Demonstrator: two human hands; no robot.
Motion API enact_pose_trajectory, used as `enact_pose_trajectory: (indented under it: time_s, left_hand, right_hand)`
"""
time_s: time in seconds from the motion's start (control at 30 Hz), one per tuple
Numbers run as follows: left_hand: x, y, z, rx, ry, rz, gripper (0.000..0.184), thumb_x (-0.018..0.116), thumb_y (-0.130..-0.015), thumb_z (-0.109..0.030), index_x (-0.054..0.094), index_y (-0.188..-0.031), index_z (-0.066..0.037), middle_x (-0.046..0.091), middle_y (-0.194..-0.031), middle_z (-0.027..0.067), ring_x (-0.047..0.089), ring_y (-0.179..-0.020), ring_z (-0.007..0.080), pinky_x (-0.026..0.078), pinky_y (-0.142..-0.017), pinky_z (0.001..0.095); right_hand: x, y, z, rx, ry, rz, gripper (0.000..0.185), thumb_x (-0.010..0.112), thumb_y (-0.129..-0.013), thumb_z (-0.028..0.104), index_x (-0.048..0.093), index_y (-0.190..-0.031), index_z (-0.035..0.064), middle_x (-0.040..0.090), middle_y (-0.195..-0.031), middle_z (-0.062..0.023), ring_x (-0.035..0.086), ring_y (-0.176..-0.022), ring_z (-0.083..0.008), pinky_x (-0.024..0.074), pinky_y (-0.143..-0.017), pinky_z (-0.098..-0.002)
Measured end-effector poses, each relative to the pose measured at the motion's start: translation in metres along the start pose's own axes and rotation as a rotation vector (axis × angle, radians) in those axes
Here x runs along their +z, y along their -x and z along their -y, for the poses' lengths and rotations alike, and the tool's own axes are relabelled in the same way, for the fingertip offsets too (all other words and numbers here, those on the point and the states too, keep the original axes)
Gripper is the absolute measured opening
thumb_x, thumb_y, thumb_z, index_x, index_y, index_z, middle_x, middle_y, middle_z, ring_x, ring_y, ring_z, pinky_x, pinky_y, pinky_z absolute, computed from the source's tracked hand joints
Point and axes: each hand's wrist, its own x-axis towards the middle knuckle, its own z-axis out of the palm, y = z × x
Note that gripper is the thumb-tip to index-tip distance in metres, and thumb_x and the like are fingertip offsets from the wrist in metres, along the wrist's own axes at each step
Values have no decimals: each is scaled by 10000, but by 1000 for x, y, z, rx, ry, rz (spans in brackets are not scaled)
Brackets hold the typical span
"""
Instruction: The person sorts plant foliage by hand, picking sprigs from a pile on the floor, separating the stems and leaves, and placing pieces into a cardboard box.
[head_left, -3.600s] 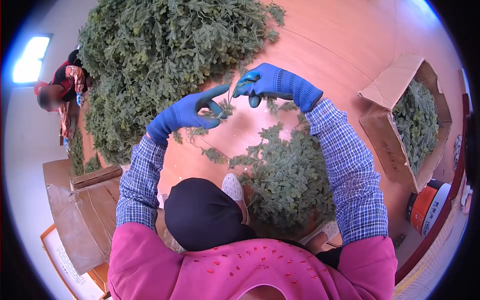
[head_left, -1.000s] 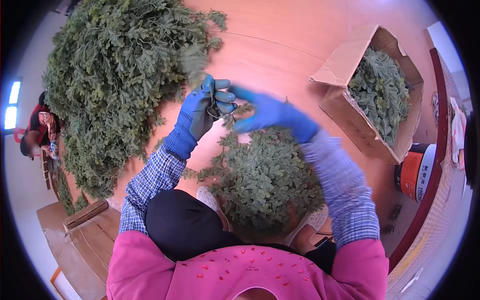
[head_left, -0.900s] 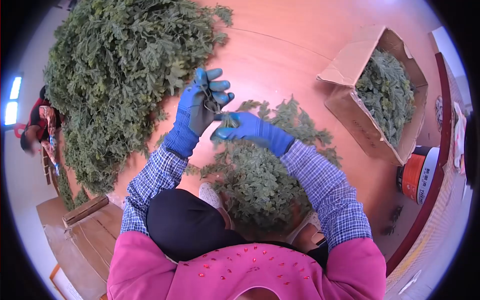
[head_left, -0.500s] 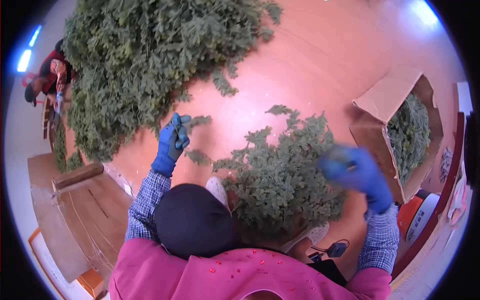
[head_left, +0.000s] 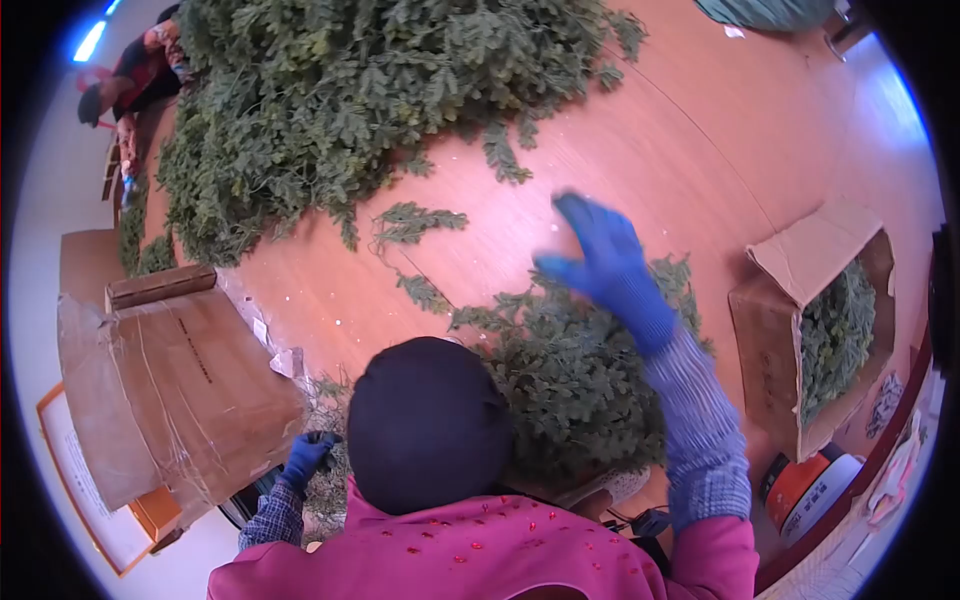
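My right hand (head_left: 603,262), in a blue glove, is raised above the nearer heap of green artificial sprigs (head_left: 570,390); its fingers are spread and hold nothing. Low on the left, my left hand (head_left: 308,457), also gloved, is beside a pile of thin wire-like stems (head_left: 328,470). Its fingers are curled, and what lies in them is too small to make out. One loose sprig (head_left: 420,222) rests on the floor between the nearer heap and the large pile of greenery (head_left: 380,100).
An open carton (head_left: 770,350) holding greenery stands at right, with a round orange-and-white container (head_left: 805,490) below it. Cardboard boxes (head_left: 190,380) are at left. A co-worker (head_left: 130,85) bends by the large pile at upper left. A green bundle (head_left: 770,10) is at the top right.
My left hand has moved down to the stems beside the boxes. My right hand has swung back from near the carton to above the nearer heap, its fingers now spread. The view has shifted.
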Motion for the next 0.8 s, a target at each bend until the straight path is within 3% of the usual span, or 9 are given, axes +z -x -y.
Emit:
enact_pose_trajectory:
  time_s: [0.27, 0.3, 0.37, 0.43, 0.57, 0.63, 0.7, 0.77, 0.8]
  left_hand:
    - [-1, 52, 60, 53, -78, -369, 298, 683, -858, -308, 654, -1074, -105, 641, -687, 35, 613, -521, 166, 482, -474, 318]
    - [-1, 58, 75, 30, -55, -365, 298, 683, -858, -308, 654, -1074, -105, 641, -687, 35, 613, -521, 166, 482, -474, 318]
    - [-15, 66, 114, 499, -798, -628, 276, 665, -843, -275, 658, -1082, -139, 667, -746, 106, 645, -629, 252, 513, -579, 382]
    - [-26, 74, 127, 224, -622, -545, 396, 678, -789, -324, 629, -1148, -165, 665, -936, 187, 630, -868, 354, 490, -774, 453]
    - [-38, 95, 113, -96, -1193, -420, 810, 723, -652, -550, 485, -1340, -196, 566, -1268, 168, 498, -1197, 375, 294, -1017, 578]
    - [-66, 83, 116, -249, -1344, 126, 975, 738, -476, -735, 549, -1302, -252, 595, -1200, 184, 514, -1191, 339, 193, -1065, 615]
    - [-68, 38, 96, -208, -1448, 277, 711, 712, -550, -698, 690, -1033, -177, 668, -1002, 167, 623, -990, 322, 409, -915, 507]
    - [-29, 38, -83, 54, -1472, 226, 499, 671, -704, -607, 725, -762, -114, 684, -770, 138, 676, -743, 303, 518, -689, 395]
    - [-7, 18, -135, 154, -1381, 164, 512, 661, -731, -596, 704, -727, -86, 667, -728, 126, 661, -702, 306, 504, -661, 414]
  right_hand:
    - [177, -110, -63, 240, 389, 2, 444, 645, -788, 385, 626, -1103, 72, 590, -1186, -135, 525, -1088, -324, 402, -912, -465]
    - [168, -107, -61, 209, 230, -245, 373, 642, -793, 312, 649, -1078, 71, 623, -1144, -124, 584, -1009, -322, 463, -853, -436]
    - [129, -90, -59, 108, 0, -348, 384, 633, -811, 255, 624, -1132, 44, 635, -1114, -138, 627, -900, -291, 497, -787, -382]
    - [49, -82, -43, -40, 126, -457, 327, 551, -865, 131, 609, -1169, 28, 667, -1029, -80, 630, -826, -162, 489, -738, -292]
    - [-123, -31, -63, 2, 284, -595, 330, 530, -895, 148, 602, -1181, 0, 658, -1082, -98, 620, -924, -172, 488, -808, -305]
    - [-206, 22, -110, 168, 423, -678, 334, 519, -910, 157, 598, -1186, -15, 654, -1108, -107, 615, -973, -177, 487, -843, -312]
    - [-270, 78, -151, 554, 788, -687, 414, 569, -907, 301, 604, -1182, -6, 653, -1117, -161, 627, -1010, -221, 482, -865, -345]
    - [-291, 81, -135, 1311, 900, -299, 509, 653, -863, 366, 589, -1200, -10, 658, -1107, -190, 636, -1008, -273, 478, -859, -364]
    - [-303, 116, -172, 1231, 813, -145, 511, 648, -864, 375, 588, -1206, 0, 656, -1109, -194, 631, -1011, -300, 477, -859, -375]
